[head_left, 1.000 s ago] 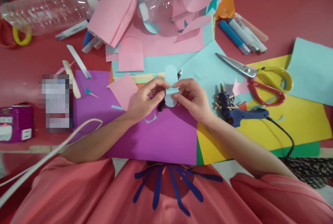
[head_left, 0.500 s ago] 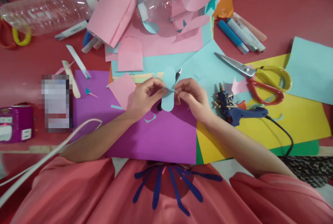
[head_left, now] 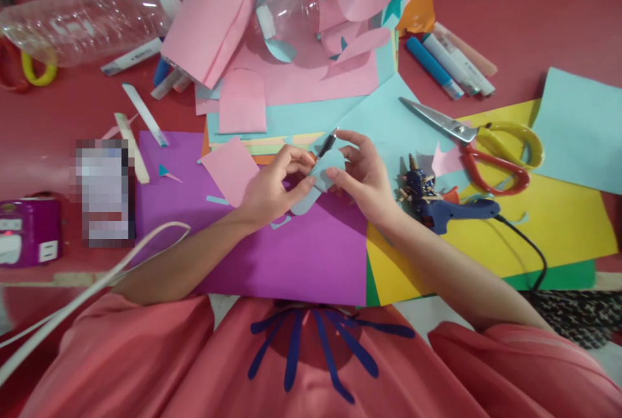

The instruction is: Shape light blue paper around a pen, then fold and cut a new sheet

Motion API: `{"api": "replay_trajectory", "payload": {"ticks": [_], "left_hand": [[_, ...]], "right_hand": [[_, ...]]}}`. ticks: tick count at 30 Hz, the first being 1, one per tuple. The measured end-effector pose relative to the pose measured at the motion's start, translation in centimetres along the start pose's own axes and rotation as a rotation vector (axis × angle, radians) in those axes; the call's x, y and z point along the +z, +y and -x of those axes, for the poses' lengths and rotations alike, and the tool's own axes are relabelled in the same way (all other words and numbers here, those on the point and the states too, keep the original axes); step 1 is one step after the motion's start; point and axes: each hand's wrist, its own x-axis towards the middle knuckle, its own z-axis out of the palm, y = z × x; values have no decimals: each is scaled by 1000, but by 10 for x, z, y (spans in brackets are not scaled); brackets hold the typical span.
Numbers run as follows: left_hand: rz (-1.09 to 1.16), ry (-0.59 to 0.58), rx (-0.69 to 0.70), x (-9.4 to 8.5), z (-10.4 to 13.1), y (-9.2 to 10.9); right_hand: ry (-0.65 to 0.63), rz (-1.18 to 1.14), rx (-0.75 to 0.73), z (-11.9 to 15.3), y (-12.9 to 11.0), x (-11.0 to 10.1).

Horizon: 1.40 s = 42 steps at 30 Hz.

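Note:
A light blue paper cutout with rounded ends is held between my two hands over the purple sheet. My left hand pinches its left side with thumb and fingers. On the other side, my right hand grips the upper right part, thumb in front, index finger stretched past the paper. The cutout is tilted and looks bent in the middle. A dark pen with a silvery tip shows just behind the paper, close to my right index finger; its lower part is hidden.
Scissors and a blue glue gun with a black cord lie to the right. Markers and plastic bottles are further back. A phone and white cable are at left.
The blue cutout has turned from upright to slanting, its lower end swinging left. My right hand has shifted its grip to the cutout's upper part, index finger extended.

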Motion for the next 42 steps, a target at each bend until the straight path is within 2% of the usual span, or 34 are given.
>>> {"api": "replay_trajectory", "payload": {"ticks": [7,14,18,25,35,42], "left_hand": [[54,-62,-77,-2,-2,4],[-49,-153,-179,-4,-8,16],[-51,-150,-200,-4,-8,15],[-37,-141,-157,-4,-9,15],[-4,-167,-228,-4,-8,18],[-7,-161,-220,-4,-8,18]], "right_hand": [[4,61,-35,0,-2,-1],[20,45,-37,1,-3,0],[38,30,-8,0,-5,1],[1,39,74,-1,-8,0],[49,84,73,-1,-10,1],[72,84,61,0,-11,2]]}}
